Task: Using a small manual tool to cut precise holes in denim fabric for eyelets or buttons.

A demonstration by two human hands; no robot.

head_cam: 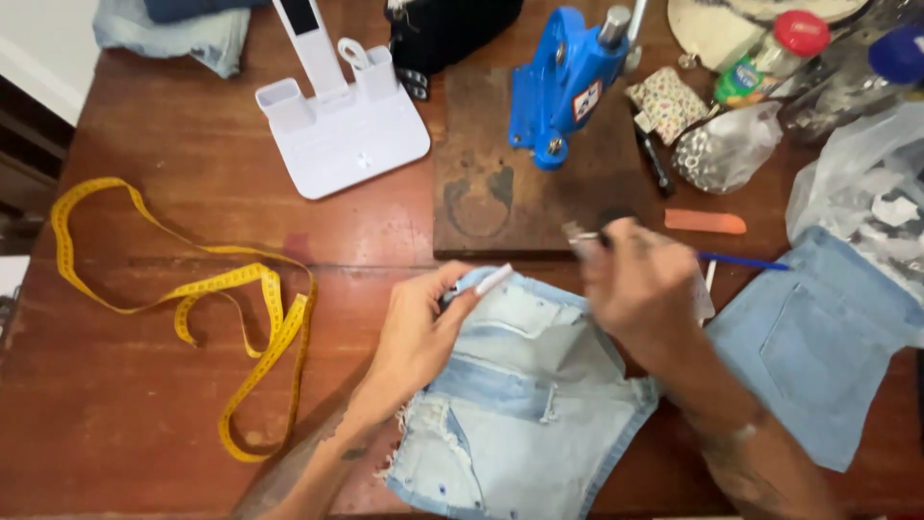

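A pair of pale denim shorts lay at 6 o'clock on the wooden table, soft, light and limp, probably best gripped along the thicker waistband. The left hand pinched that upper edge, fingers closed; the blurred right hand clasped a small tool at 1 o'clock

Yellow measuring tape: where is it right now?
Head view, left side: the yellow measuring tape lies looped on the wooden table, left of the left hand, below the white stand.
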